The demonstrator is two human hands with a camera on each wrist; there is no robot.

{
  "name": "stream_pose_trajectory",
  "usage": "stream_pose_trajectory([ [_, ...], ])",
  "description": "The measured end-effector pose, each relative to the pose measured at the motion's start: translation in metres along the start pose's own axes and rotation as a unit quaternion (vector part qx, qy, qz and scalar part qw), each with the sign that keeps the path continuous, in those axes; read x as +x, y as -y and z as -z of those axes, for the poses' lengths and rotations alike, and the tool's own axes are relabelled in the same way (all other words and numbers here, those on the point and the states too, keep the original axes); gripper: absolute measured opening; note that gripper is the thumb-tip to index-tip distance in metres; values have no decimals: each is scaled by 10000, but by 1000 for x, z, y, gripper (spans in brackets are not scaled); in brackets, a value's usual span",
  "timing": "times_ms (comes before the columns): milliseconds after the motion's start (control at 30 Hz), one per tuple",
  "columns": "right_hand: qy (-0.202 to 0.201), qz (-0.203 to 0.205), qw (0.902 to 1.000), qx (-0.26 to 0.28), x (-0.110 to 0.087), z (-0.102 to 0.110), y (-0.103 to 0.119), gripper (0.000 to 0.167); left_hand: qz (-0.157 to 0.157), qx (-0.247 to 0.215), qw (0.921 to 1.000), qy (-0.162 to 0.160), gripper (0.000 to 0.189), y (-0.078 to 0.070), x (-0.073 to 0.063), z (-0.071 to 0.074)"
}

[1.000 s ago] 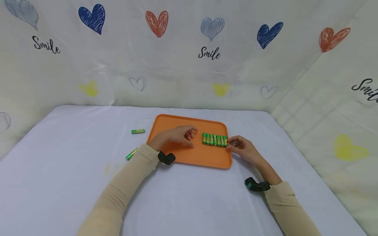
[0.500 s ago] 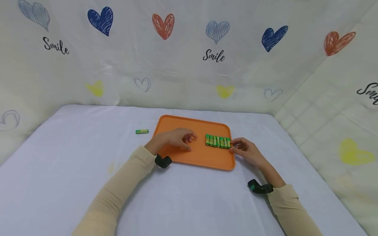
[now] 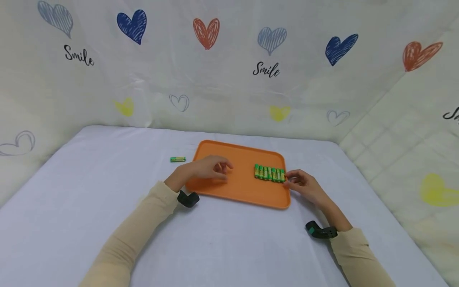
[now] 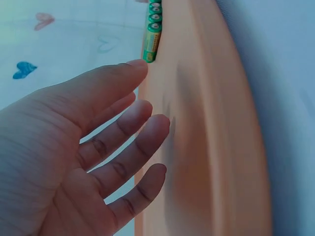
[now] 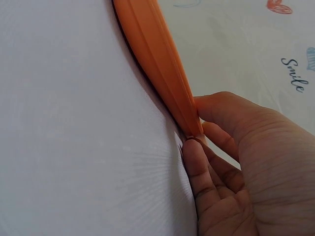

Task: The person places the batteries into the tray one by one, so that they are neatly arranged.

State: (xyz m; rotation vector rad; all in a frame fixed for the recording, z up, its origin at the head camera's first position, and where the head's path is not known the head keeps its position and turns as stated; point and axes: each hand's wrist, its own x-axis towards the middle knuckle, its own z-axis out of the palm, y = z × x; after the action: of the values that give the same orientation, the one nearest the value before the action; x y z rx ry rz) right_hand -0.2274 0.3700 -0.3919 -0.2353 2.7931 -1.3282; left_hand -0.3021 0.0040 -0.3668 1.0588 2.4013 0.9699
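My left hand (image 3: 208,167) hovers over the left half of an orange tray (image 3: 244,195), fingers spread and slightly bent, holding nothing. The left wrist view shows that hand's palm (image 4: 54,162) beside the tray wall (image 4: 226,162). Several green AA-type batteries (image 3: 269,173) lie side by side in a row inside the tray's right end. At the right edge, my right hand (image 3: 305,185) grips the rim. In the right wrist view its thumb (image 5: 216,107) presses the rim (image 5: 162,64), while curled fingers sit against the edge and the tabletop.
One loose green battery (image 3: 177,159) lies on the white tablecloth (image 3: 222,247), left of the tray. A pale curtain (image 3: 215,83) printed with hearts rises behind the table. Black bands (image 3: 188,198) sit on both wrists.
My left hand has drawn leftward, away from the battery row. A second loose battery is now hidden at my left arm. The right hand stays at the tray's edge; the view has turned left.
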Motion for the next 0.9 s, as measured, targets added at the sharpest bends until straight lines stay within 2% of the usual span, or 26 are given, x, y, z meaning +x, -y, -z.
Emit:
stream_pose_trajectory([
  [200,-7,33,10000,75,-1,-1,0,43,-156,94,9998,-118,37,6,-13,6],
  [400,-26,7,10000,3,-1,-1,-1,44,-298,-9,9993,-229,36,10,-28,13],
  [633,-43,-93,9997,-225,0,-1,-2,47,-210,55,9991,-367,36,20,-46,21],
  [900,-37,-30,9997,-221,1,-1,-2,47,-97,11,9982,-584,36,31,-68,29],
])
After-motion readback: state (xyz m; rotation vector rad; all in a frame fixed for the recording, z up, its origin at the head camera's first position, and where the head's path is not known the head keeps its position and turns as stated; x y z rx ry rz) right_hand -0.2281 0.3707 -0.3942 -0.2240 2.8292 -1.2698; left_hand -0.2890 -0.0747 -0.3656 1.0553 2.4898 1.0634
